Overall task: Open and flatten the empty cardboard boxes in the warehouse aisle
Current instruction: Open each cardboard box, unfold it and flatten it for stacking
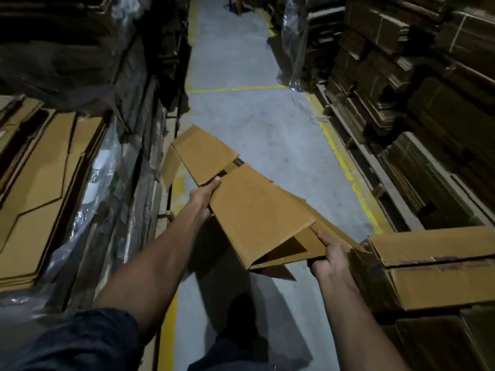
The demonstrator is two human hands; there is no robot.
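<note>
Item: cardboard box (249, 207), brown, partly collapsed, held in the air over the grey aisle floor (241, 116); one end flap hanging at far left, near end gaping open.
Left hand (205, 195): grip closed on the box's left edge, thumb on top.
Right hand (330, 259): grip closed on the near right corner, fingers curled round a flap.
Surroundings: flattened cardboard stacks (48, 167) on left shelving, some under plastic wrap; taped closed box (439, 266) just beside the right hand; yellow floor lines (345, 170) along both aisle sides
</note>
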